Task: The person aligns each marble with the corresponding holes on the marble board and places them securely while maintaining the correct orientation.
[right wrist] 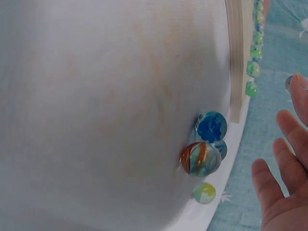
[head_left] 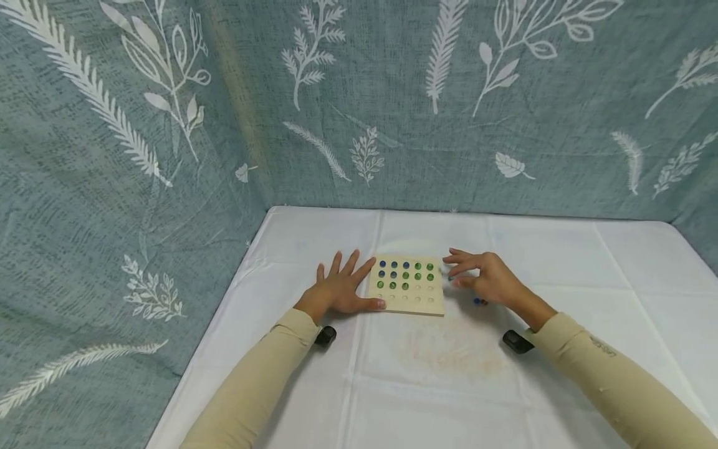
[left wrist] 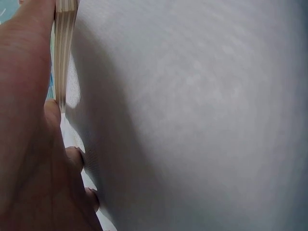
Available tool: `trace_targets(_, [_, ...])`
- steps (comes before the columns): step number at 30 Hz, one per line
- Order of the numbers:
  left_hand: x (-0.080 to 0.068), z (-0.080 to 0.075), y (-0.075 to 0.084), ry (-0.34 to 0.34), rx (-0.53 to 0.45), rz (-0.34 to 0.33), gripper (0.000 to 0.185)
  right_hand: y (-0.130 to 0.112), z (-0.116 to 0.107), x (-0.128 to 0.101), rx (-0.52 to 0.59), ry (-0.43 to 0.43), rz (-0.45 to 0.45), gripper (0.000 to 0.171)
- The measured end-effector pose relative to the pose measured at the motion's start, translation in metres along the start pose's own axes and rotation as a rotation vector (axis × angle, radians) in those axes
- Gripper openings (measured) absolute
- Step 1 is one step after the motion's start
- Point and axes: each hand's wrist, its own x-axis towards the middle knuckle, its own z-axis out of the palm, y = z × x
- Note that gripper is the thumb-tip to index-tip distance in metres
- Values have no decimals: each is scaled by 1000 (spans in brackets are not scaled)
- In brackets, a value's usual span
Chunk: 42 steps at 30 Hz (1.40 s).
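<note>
A light wooden board [head_left: 412, 305] with rows of round hollows lies on the table. Blue marbles [head_left: 394, 265] and green marbles [head_left: 417, 276] fill its far rows, while the near hollows hold none. My left hand [head_left: 338, 292] spreads its fingers at the board's left side, thumb on the near left corner and index finger at the far one. Just right of the board, my right hand [head_left: 487, 279] pinches a marble [right wrist: 288, 83] between thumb and fingertip, above the table. Below that hand rest a blue marble [right wrist: 211, 126], an orange-and-blue swirled marble [right wrist: 198, 159] and a yellow-green marble [right wrist: 204, 193].
White cloth covers the table [head_left: 437, 399]. A patterned blue-green curtain [head_left: 392, 149] hangs behind it and along the left. Dark wrist devices show under both sleeves, one at the left [head_left: 326, 337] and one at the right [head_left: 517, 342]. Another bluish marble [right wrist: 221, 148] is partly hidden behind the swirled one.
</note>
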Motion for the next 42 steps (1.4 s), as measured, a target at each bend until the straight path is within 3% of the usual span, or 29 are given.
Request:
trace_targets(28, [-1, -1, 4, 15, -4, 10, 106, -14, 21, 21, 76, -30, -108, 18])
trace_targets(42, [-12, -3, 3, 38, -7, 30, 108, -23, 27, 29, 109, -39, -82, 16])
